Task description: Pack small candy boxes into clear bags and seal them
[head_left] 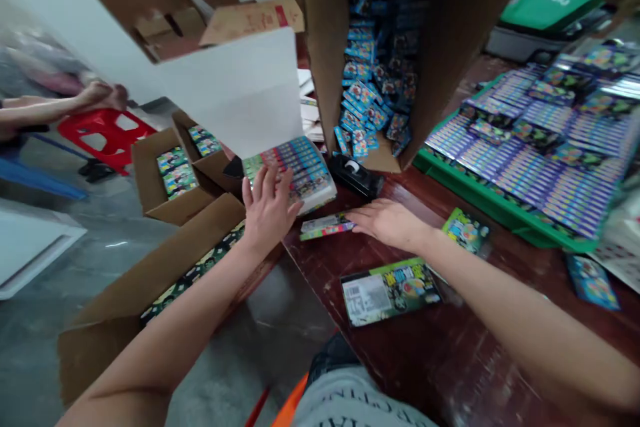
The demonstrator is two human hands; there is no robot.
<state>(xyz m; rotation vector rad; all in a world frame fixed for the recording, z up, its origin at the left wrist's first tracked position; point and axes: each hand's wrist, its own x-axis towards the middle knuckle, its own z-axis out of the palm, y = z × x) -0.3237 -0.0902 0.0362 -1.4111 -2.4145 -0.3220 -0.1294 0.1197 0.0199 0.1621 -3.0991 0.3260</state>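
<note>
The left hand (269, 210) has fingers apart on packs (303, 161) in a white box (320, 200), and the right hand (385, 221) touches a thin pack (325, 227) (can't tell if fingers pinch) on the bench (410, 347) near a blurry label (367, 297).

Your left hand (270, 207) lies spread over rows of multicoloured packets (307, 161) in the open white cardboard box (320, 198) — your right hand (387, 221) touches a thin multicoloured flat pack (324, 227) on the dark red table (320, 263). Nearer you lies a flat green-and-black printed pack (395, 290) — right, a green plastic crate (505, 211).
</note>
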